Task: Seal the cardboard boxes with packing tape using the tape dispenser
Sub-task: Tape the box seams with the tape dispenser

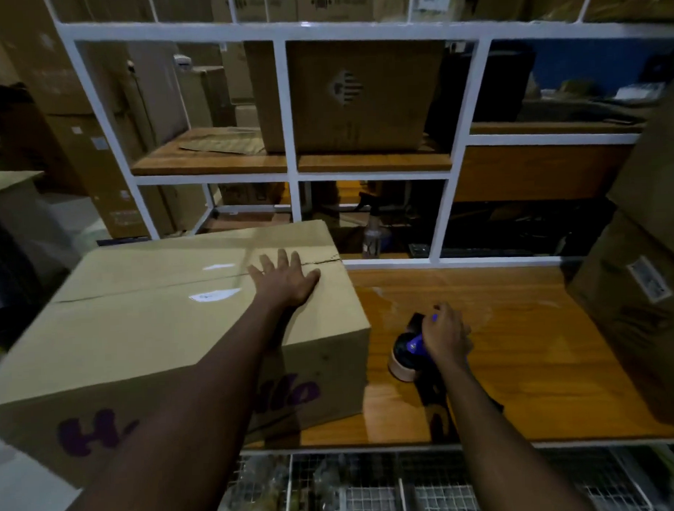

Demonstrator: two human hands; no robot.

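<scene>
A wooden table [522, 363] is seen, with a white shelf [290, 104] behind. A box [158, 330] is set on its left side. The left hand [286, 282] is laid flat on the box top, fingers spread. The tape dispenser [405, 354] is gripped by the right hand [447, 337] beside the box, and seems to be rested on the table.

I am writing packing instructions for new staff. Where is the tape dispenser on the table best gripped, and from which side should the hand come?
Grip the purple handle of the tape dispenser, coming from above on its right, as the right hand does. The tape roll bulges on its left, toward the cardboard box, so that side offers no hold.
</scene>
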